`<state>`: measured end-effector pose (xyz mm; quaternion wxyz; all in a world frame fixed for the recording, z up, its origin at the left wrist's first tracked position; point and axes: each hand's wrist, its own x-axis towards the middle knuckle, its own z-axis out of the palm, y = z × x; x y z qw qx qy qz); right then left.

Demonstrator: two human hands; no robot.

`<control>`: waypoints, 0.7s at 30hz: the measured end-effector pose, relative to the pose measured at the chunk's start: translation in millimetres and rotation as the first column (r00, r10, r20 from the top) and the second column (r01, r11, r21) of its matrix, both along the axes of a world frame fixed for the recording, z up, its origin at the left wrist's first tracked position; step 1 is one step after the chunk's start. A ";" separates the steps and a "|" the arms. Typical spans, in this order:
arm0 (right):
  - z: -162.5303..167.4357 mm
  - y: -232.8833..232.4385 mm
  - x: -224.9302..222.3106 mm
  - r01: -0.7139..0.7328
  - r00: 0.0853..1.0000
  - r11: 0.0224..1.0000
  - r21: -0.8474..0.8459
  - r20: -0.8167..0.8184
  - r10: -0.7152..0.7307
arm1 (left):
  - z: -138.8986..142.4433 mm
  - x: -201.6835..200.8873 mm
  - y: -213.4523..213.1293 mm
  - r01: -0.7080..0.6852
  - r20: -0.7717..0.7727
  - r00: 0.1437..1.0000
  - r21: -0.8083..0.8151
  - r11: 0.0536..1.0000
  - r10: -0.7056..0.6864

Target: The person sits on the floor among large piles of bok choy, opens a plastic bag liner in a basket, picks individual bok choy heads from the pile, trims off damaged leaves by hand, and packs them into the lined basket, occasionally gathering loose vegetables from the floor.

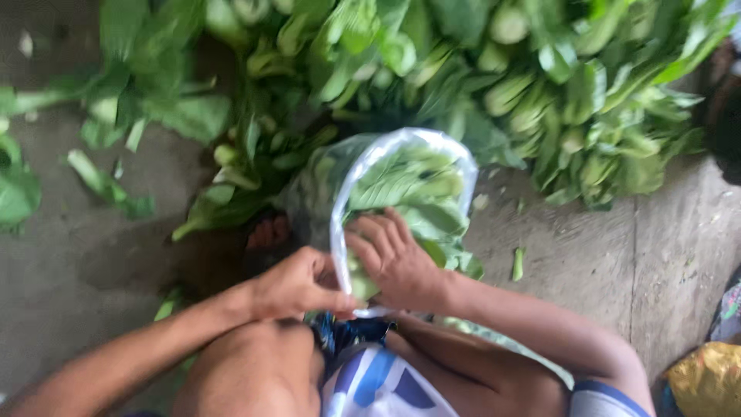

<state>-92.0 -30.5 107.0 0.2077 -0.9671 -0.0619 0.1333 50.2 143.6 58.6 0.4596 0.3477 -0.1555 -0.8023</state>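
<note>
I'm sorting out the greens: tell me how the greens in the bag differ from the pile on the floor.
The greens in the bag sit packed inside a clear plastic bag, held by the left hand and right hand; the pile on the floor lies loose, untouched and far larger. Both are leafy with pale stalks.

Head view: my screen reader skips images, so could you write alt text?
A person's left hand pinches the rim of a clear plastic bag open while the right hand pushes leafy greens inside; more greens are heaped on the concrete floor.
</note>
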 end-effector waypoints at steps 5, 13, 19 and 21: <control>38.2 -42.3 7.6 -0.112 0.976 0.945 0.308 -0.144 0.163 | -0.3 13.2 -0.9 0.144 0.128 0.983 -0.086 0.986 -0.133; 17.8 -258.8 50.3 0.608 0.675 0.784 0.122 0.440 -0.592 | -55.3 54.7 -13.5 0.087 0.420 0.906 -0.073 0.994 -0.048; -31.9 -340.3 113.4 0.684 0.714 0.625 -0.375 0.518 -0.471 | -67.2 56.4 -57.0 -0.289 0.520 0.788 -0.161 0.944 0.330; -42.7 -344.9 129.7 0.644 0.764 0.576 -0.504 0.376 -0.525 | -63.5 56.9 -64.4 -0.321 0.531 0.770 -0.159 0.934 0.355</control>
